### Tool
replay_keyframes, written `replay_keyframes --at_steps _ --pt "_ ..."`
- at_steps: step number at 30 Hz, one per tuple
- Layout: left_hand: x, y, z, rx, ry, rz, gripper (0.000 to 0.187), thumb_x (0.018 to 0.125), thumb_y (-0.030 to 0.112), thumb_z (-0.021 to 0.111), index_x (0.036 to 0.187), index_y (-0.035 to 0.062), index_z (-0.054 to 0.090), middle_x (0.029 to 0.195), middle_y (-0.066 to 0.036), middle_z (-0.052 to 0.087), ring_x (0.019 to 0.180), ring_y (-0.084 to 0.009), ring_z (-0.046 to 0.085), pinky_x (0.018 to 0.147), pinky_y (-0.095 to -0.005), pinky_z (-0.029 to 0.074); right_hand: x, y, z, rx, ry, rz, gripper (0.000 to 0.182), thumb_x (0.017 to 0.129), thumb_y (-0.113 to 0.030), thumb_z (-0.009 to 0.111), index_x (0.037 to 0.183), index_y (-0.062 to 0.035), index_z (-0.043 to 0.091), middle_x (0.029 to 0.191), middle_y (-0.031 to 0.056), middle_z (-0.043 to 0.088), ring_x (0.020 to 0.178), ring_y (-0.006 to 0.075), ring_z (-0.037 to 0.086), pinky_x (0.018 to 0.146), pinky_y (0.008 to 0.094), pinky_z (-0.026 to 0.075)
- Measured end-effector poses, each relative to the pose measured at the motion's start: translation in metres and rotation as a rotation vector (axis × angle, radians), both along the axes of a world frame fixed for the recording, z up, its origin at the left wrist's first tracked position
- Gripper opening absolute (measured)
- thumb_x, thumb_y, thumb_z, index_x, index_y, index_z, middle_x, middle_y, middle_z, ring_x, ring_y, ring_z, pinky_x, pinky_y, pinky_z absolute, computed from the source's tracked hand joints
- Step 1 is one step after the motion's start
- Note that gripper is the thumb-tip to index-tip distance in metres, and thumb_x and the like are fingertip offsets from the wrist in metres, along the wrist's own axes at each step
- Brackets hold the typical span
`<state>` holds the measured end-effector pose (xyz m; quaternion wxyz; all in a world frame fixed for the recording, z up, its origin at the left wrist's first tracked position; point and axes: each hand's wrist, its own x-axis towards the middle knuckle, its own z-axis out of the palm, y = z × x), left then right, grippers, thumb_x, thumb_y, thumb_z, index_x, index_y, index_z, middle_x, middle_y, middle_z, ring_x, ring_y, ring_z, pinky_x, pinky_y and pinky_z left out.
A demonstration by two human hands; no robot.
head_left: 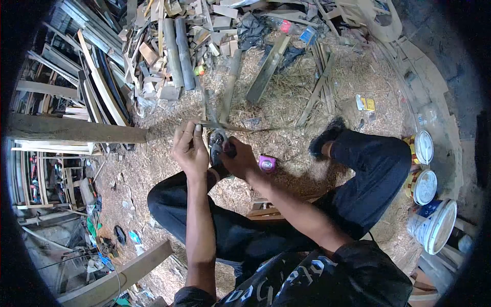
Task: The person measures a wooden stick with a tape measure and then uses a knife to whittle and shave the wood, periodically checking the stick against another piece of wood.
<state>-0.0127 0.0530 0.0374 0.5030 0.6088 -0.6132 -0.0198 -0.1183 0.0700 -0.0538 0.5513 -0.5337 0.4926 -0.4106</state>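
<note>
My left hand (191, 148) has its fingers bent around the near end of a thin wooden strip (225, 126), which points to the right. Close beside it, my right hand (236, 157) is wrapped around a dark tool (217, 146); its exact kind is hard to make out. The tool lies just below the strip, over my foot area. A purple tape measure (267, 163) rests on the sawdust to the right of my right hand.
Wood offcuts (220, 23) are heaped at the top. A thick beam (76, 128) juts in from the left, another (123, 273) at lower left. Lidded buckets (424, 188) stand at the right. A yellow packet (368, 104) lies on the floor.
</note>
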Motion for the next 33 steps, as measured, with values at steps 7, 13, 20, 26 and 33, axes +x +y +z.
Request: replay_keyframes --at_steps 7,13,20,26,33 --pt "0.003 0.001 -0.001 0.018 0.033 0.005 0.017 0.085 -0.004 0.061 0.1 -0.001 0.068 0.09 -0.012 0.065 0.081 -0.0174 0.061 0.072 -0.027 0.048 -0.007 -0.004 -0.025 0.161 0.236 0.014 0.029 0.074 -0.025 0.064 0.085 0.0013 0.057 0.074 0.0184 0.063 0.071 0.0339 0.063 0.067 0.0414 0.048" --pt "0.006 -0.002 -0.002 0.04 0.059 -0.007 0.016 0.085 -0.003 0.061 0.1 -0.0017 0.067 0.09 -0.012 0.065 0.082 -0.0184 0.061 0.073 -0.0271 0.048 0.002 0.001 -0.005 -0.243 -0.082 -0.044 0.017 0.079 -0.013 0.064 0.085 0.0004 0.056 0.069 0.0126 0.059 0.061 0.0233 0.058 0.056 0.0343 0.045" --pt "0.008 -0.004 -0.008 0.024 0.117 -0.029 0.016 0.085 -0.002 0.061 0.099 -0.001 0.068 0.087 -0.011 0.064 0.081 -0.0181 0.06 0.071 -0.0272 0.047 -0.012 -0.004 -0.053 0.289 0.228 0.03 0.027 0.073 -0.023 0.063 0.084 0.0008 0.056 0.077 0.0208 0.063 0.075 0.0406 0.062 0.066 0.045 0.049" --pt "0.0 -0.005 0.002 0.079 0.111 0.017 0.015 0.085 -0.001 0.062 0.098 0.0012 0.068 0.086 -0.011 0.064 0.077 -0.0177 0.06 0.068 -0.0278 0.047 -0.003 0.001 0.037 -0.063 -0.1 -0.024 0.016 0.075 -0.006 0.066 0.087 -0.0012 0.056 0.07 0.0104 0.059 0.062 0.0191 0.055 0.06 0.0336 0.045" --pt "0.003 -0.008 -0.005 0.022 0.057 0.006 0.016 0.085 -0.001 0.062 0.099 0.0009 0.068 0.084 -0.011 0.063 0.074 -0.0173 0.06 0.065 -0.0273 0.047 0.006 0.004 -0.086 -0.004 0.066 -0.085 0.014 0.075 -0.015 0.064 0.082 -0.0033 0.058 0.066 0.0093 0.059 0.061 0.0199 0.057 0.06 0.0353 0.047"
